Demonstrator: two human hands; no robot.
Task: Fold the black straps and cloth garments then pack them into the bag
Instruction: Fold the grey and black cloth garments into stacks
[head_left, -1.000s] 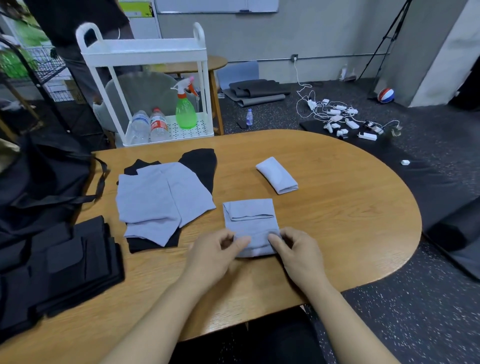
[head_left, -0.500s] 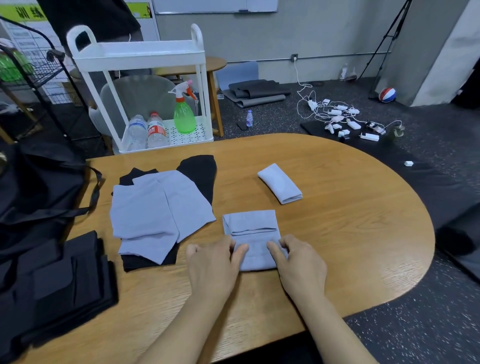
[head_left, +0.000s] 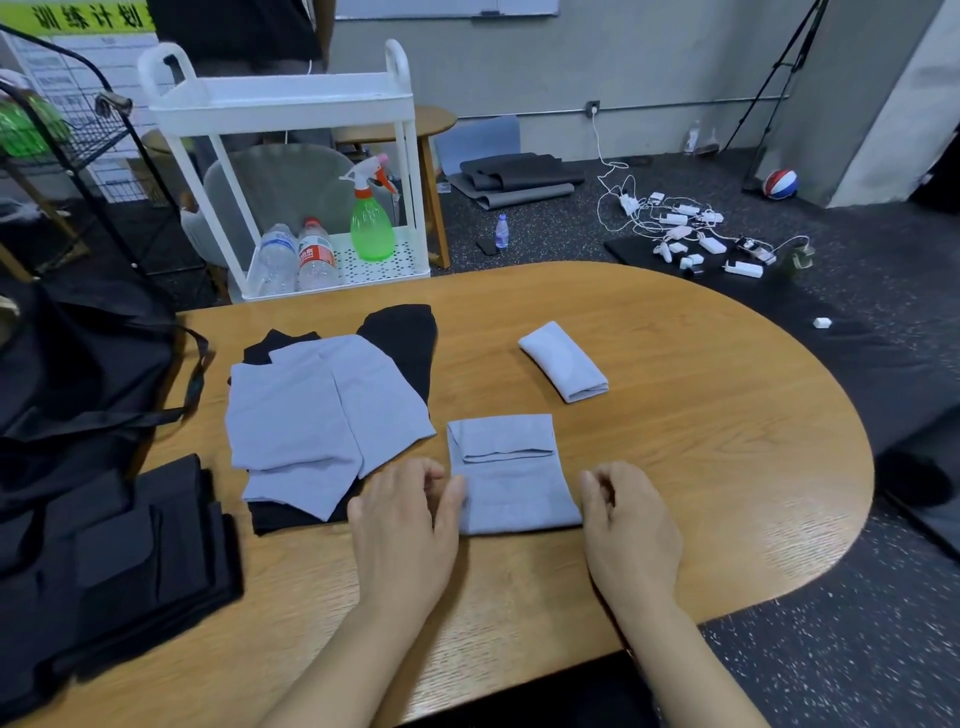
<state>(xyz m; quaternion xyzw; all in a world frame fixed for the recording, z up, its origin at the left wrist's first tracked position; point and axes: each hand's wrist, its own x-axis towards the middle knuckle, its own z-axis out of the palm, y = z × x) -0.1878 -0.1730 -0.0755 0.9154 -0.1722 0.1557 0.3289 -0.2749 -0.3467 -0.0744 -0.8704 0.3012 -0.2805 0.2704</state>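
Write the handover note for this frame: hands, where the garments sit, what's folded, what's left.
Left hand: fingers loosely curled at the left edge of the half-folded grey cloth; grip unclear.
Right hand: same, at its right edge.
Done: one grey roll on the table; black straps stacked at left.
Left: finish this cloth, fold the grey and black pile, pack everything into the black bag.

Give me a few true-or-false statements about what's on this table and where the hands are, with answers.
1. A folded grey cloth lies between the left hand and right hand. True.
2. A rolled grey cloth sits beyond it, apart. True.
3. The green spray bottle stands on the wooden table. False: it stands on the white cart.
4. The right hand holds the black bag. False: the bag lies at the far left, untouched.
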